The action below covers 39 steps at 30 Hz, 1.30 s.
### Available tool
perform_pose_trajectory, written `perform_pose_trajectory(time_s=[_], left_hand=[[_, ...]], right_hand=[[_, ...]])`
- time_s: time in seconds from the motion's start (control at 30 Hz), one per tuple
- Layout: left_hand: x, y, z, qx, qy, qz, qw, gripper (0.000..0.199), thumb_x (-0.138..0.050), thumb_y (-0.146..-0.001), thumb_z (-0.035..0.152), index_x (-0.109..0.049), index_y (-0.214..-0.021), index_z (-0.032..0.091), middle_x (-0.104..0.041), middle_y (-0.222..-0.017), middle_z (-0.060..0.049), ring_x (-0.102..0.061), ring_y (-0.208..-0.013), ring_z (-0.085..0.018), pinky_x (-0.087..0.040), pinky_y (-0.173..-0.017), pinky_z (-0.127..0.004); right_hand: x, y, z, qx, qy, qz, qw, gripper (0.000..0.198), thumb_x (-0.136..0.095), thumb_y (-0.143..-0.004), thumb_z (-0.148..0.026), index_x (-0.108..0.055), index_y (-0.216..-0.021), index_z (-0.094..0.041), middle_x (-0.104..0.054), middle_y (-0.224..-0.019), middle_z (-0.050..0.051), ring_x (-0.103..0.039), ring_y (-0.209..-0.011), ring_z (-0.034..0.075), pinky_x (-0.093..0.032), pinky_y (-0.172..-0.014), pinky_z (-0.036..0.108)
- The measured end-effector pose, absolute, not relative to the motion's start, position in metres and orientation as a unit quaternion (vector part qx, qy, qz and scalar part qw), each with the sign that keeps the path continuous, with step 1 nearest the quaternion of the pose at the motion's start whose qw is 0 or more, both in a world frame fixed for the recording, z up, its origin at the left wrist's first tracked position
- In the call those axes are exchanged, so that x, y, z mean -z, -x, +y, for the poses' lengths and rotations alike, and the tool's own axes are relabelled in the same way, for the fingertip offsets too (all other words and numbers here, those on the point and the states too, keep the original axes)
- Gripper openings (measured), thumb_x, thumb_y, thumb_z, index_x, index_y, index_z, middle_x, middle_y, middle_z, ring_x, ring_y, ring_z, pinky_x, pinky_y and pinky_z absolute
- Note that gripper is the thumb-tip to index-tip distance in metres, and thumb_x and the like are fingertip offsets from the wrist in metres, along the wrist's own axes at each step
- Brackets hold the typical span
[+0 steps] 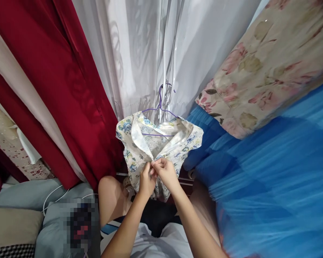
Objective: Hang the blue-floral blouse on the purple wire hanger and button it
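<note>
A white dress or blouse with blue and yellow flowers point(131, 166) hangs in front of me on a thin purple hanger point(159, 104). Its neckline opens in a V, and the hanger's lower bar shows inside it. At the bottom of the V, my left hand point(147, 179) pinches the front edge of the garment. My right hand point(165, 172) pinches the same spot from the other side, fingertips touching or nearly touching the left ones. Whatever small fastening may be between the fingers is hidden.
White curtains with ribbons point(140, 53) hang behind the garment. Red curtains point(78, 82) are on the left, with a grey cushioned seat point(54, 208) below. Blue tulle point(271, 172) and a floral cloth point(247, 79) fill the right side. My bare knee point(111, 197) is close to the garment.
</note>
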State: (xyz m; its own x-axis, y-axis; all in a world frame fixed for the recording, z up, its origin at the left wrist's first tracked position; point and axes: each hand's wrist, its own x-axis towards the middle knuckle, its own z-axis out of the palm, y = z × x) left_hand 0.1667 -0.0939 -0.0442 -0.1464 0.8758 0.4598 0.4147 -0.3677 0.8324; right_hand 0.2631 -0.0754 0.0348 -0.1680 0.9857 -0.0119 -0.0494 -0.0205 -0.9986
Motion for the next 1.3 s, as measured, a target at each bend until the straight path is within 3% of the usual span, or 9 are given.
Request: perform_pose_trajectory(time_s=[0.2, 0.43, 0.53, 0.6, 0.67, 0.83, 0.97, 1.2, 1.3], left_hand=[[0.039, -0.177, -0.09, -0.484, -0.686, 0.504, 0.203, 0.011, -0.048, -0.091, 0.021, -0.056, -0.084, 0.022, -0.06, -0.078, -0.004, -0.059, -0.074, -0.02, -0.043, -0.068, -0.03], [0.039, -0.169, -0.083, -0.423, -0.753, 0.468, 0.189, 0.014, -0.054, -0.088, 0.022, -0.056, -0.074, 0.02, -0.059, -0.077, -0.004, -0.057, -0.073, -0.019, -0.044, -0.068, -0.029], [-0.002, -0.153, -0.064, -0.495, -0.731, 0.436, 0.171, 0.01, -0.058, -0.089, 0.027, -0.063, -0.094, 0.02, -0.063, -0.089, -0.006, -0.06, -0.084, -0.019, -0.047, -0.079, -0.03], [-0.046, -0.142, -0.049, -0.565, -0.69, 0.433, 0.132, 0.029, -0.055, -0.093, 0.031, -0.058, -0.12, 0.02, -0.063, -0.09, -0.005, -0.059, -0.081, -0.018, -0.048, -0.078, -0.03], [-0.091, -0.134, -0.032, -0.59, -0.684, 0.42, 0.087, 0.035, -0.047, -0.098, 0.032, -0.053, -0.131, 0.022, -0.062, -0.088, -0.004, -0.057, -0.075, -0.016, -0.047, -0.075, -0.028], [-0.154, -0.133, -0.001, -0.489, -0.789, 0.37, -0.04, 0.023, -0.045, -0.099, 0.03, -0.065, -0.094, 0.019, -0.064, -0.09, -0.006, -0.059, -0.087, -0.018, -0.044, -0.081, -0.03], [-0.158, -0.137, 0.006, -0.526, -0.758, 0.376, -0.081, 0.018, -0.049, -0.097, 0.026, -0.062, -0.086, 0.019, -0.064, -0.086, -0.005, -0.059, -0.086, -0.019, -0.044, -0.082, -0.031], [-0.159, -0.078, 0.029, -0.757, -0.521, 0.393, 0.01, 0.023, -0.054, -0.095, 0.036, -0.064, -0.086, 0.017, -0.063, -0.081, -0.002, -0.06, -0.081, -0.015, -0.045, -0.076, -0.023], [-0.141, -0.038, 0.045, -0.846, -0.34, 0.374, 0.169, 0.021, -0.057, -0.093, 0.032, -0.061, -0.081, 0.015, -0.057, -0.073, 0.001, -0.057, -0.069, -0.01, -0.045, -0.07, -0.02]], right_hand=[[-0.115, -0.271, -0.009, -0.47, 0.402, -0.541, 0.57, 0.03, -0.065, -0.079, -0.036, -0.06, -0.059, -0.014, -0.065, -0.052, 0.005, -0.043, -0.039, 0.008, -0.033, -0.042, 0.023], [-0.172, -0.278, 0.016, -0.438, 0.378, -0.548, 0.604, 0.028, -0.065, -0.077, -0.035, -0.06, -0.06, -0.014, -0.065, -0.053, 0.004, -0.043, -0.039, 0.007, -0.029, -0.041, 0.022], [-0.17, -0.284, 0.002, -0.421, 0.378, -0.565, 0.601, 0.025, -0.064, -0.079, -0.037, -0.059, -0.069, -0.014, -0.065, -0.055, 0.003, -0.045, -0.039, 0.008, -0.032, -0.041, 0.021], [-0.166, -0.288, -0.007, -0.412, 0.393, -0.587, 0.576, 0.022, -0.063, -0.08, -0.035, -0.059, -0.076, -0.014, -0.066, -0.056, 0.003, -0.046, -0.04, 0.008, -0.034, -0.043, 0.022], [-0.164, -0.29, -0.013, -0.401, 0.405, -0.609, 0.552, 0.02, -0.061, -0.082, -0.034, -0.058, -0.079, -0.014, -0.066, -0.056, 0.003, -0.047, -0.041, 0.009, -0.036, -0.045, 0.022], [-0.148, -0.288, -0.006, -0.329, 0.436, -0.642, 0.538, 0.019, -0.056, -0.087, -0.036, -0.054, -0.079, -0.018, -0.064, -0.055, 0.002, -0.05, -0.043, 0.012, -0.037, -0.048, 0.024], [-0.12, -0.28, 0.01, -0.227, 0.476, -0.664, 0.531, 0.016, -0.055, -0.087, -0.034, -0.05, -0.079, -0.021, -0.062, -0.056, 0.0, -0.055, -0.05, 0.016, -0.038, -0.054, 0.026], [-0.068, -0.282, 0.006, -0.289, 0.497, -0.689, 0.441, 0.015, -0.055, -0.086, -0.031, -0.049, -0.075, -0.022, -0.06, -0.053, -0.001, -0.054, -0.048, 0.016, -0.035, -0.051, 0.026], [-0.059, -0.286, -0.008, -0.352, 0.468, -0.681, 0.439, 0.014, -0.053, -0.087, -0.032, -0.05, -0.078, -0.022, -0.06, -0.053, -0.002, -0.054, -0.048, 0.016, -0.037, -0.051, 0.026]])
